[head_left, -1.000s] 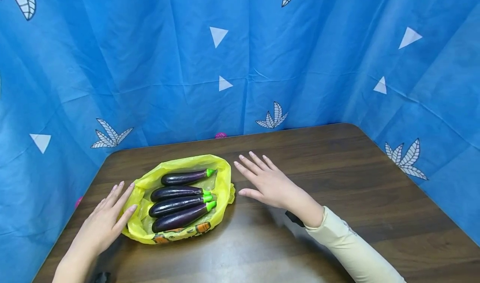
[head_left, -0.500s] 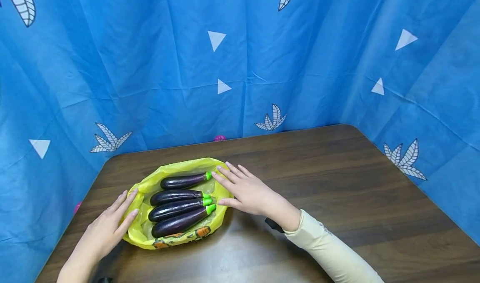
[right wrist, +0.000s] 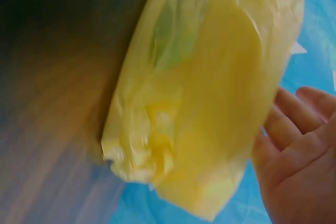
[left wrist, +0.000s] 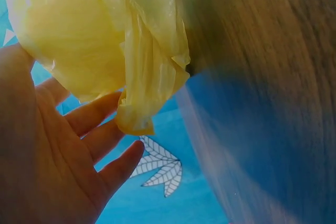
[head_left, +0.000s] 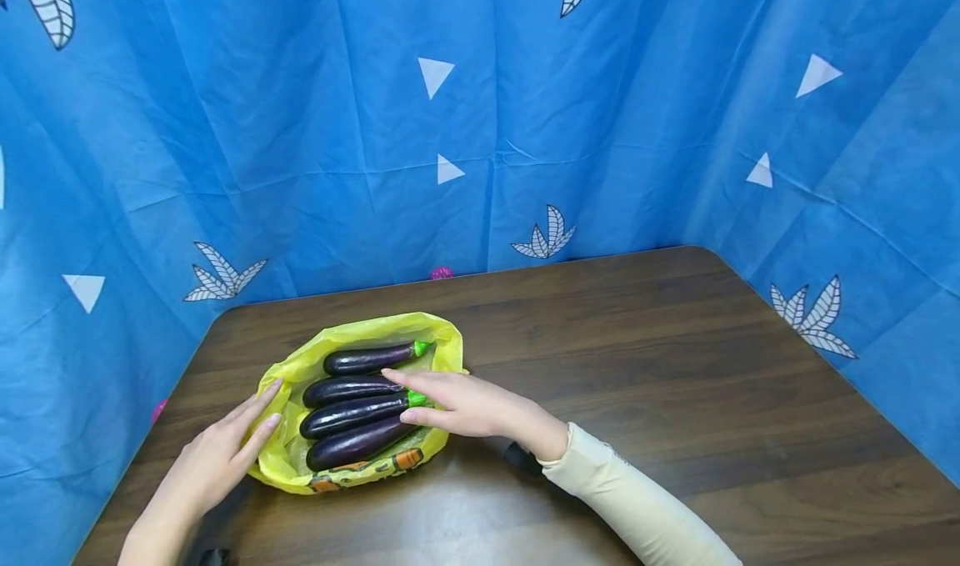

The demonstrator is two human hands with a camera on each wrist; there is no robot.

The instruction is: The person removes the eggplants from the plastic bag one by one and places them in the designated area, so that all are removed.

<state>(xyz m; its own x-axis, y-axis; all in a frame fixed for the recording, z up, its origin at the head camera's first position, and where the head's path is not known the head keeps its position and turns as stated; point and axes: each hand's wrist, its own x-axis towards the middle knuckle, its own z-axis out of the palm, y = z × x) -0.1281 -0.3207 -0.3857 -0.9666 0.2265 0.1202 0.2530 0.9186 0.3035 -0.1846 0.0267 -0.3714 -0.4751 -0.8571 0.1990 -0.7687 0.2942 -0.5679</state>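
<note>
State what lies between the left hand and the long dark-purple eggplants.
In the head view, the left side of the yellow plastic bag lies between the left hand and the eggplants.

Brown wood-grain table [head_left: 637, 341] below my right hand [head_left: 480, 405], far corners rounded; pale glare [head_left: 480, 516] on my side of that hand. Creased blue curtain [head_left: 300, 116] beyond and to either side, printed with white triangles [head_left: 435, 75] and dark-outlined leaves [head_left: 824, 306].

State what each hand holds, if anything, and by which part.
Nothing is visibly held: left hand at the rim of the bag, right hand over the eggplants.
</note>
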